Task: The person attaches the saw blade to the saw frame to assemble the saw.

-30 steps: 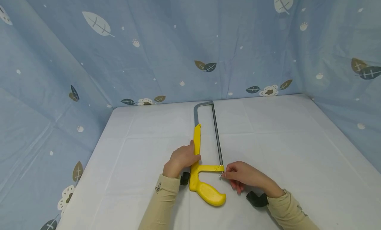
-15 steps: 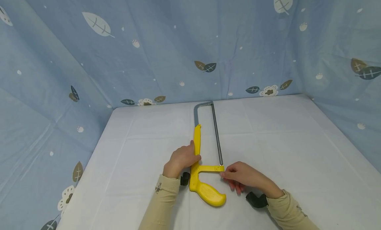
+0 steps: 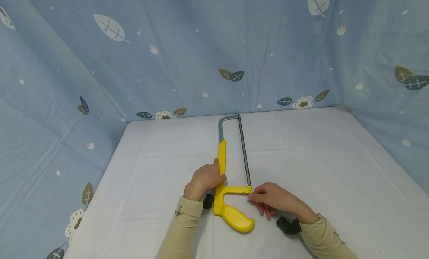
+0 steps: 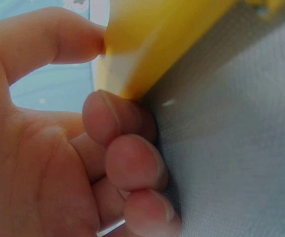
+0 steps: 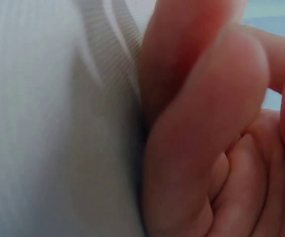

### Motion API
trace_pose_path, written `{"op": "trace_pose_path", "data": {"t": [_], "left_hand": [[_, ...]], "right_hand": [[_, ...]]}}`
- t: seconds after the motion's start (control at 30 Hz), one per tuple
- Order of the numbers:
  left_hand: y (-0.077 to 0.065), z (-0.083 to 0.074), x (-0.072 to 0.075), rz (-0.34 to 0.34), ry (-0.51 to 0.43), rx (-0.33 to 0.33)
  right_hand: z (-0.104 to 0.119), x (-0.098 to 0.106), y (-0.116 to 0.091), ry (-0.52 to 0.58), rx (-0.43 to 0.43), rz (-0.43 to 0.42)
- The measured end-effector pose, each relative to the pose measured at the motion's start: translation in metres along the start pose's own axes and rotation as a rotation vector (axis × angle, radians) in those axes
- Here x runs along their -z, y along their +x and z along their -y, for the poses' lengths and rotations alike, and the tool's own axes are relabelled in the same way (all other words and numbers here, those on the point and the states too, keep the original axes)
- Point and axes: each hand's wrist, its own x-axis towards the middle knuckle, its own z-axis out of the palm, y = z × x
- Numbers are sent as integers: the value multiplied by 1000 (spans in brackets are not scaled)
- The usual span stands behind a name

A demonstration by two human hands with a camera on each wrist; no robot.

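A hacksaw (image 3: 237,218) with a yellow handle lies flat on the white cloth. Its grey front bow points away from me, and the dark blade (image 3: 244,151) runs along its right side. My left hand (image 3: 205,178) grips the yellow frame above the handle; in the left wrist view the thumb is on one side of the yellow frame (image 4: 152,44) and curled fingers (image 4: 132,160) on the other. At the lower blade end, my right hand (image 3: 275,196) pinches the small metal wing nut, mostly hidden by the fingertips. The right wrist view shows curled fingers against the cloth, without the nut.
A white cloth (image 3: 161,147) covers the table. Blue curtain fabric (image 3: 187,58) with a leaf print hangs behind and at both sides. Black wrist-worn pieces (image 3: 289,225) sit at both wrists, close to the table.
The right thumb and index finger have shifted slightly at the wing nut, which showed more clearly a second ago. The hacksaw and left hand have stayed in place.
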Motion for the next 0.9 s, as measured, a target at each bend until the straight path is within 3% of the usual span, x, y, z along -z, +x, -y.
{"op": "trace_pose_path", "data": {"t": [0.9], "left_hand": [[-1,0,0,5,0,6]], "right_hand": [[-3,3,1,9,-28,-21]]}}
